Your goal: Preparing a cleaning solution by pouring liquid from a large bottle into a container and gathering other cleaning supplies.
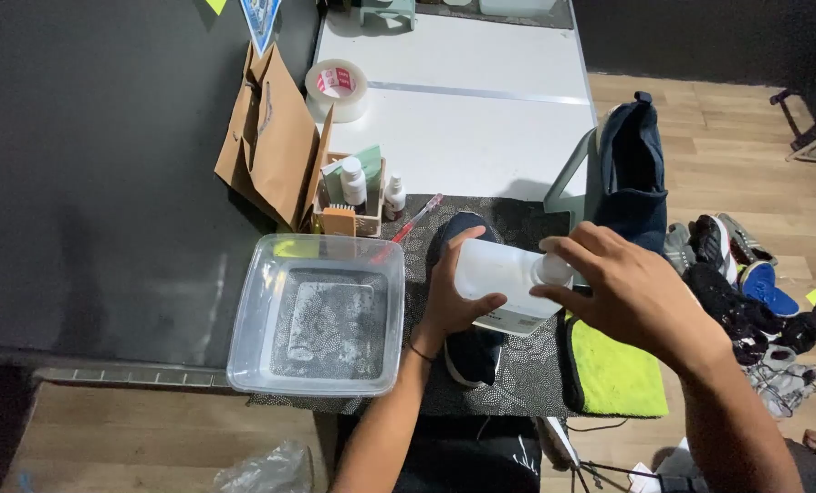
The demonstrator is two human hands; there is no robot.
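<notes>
Gripping a translucent white plastic jug [499, 278] above a dark sneaker [470, 351], the left hand [452, 292] is clasping its flat side while the right hand [622, 288] is pinching its round cap [554, 269], beside a clear square tub [321, 315] and fuzzy lime cloth [618, 374].

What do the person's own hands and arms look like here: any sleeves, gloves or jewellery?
Both arms are bare to past the elbow, with no sleeves or gloves. The left hand has a thin dark band round its wrist. The right hand shows no ring, watch or band.
</notes>
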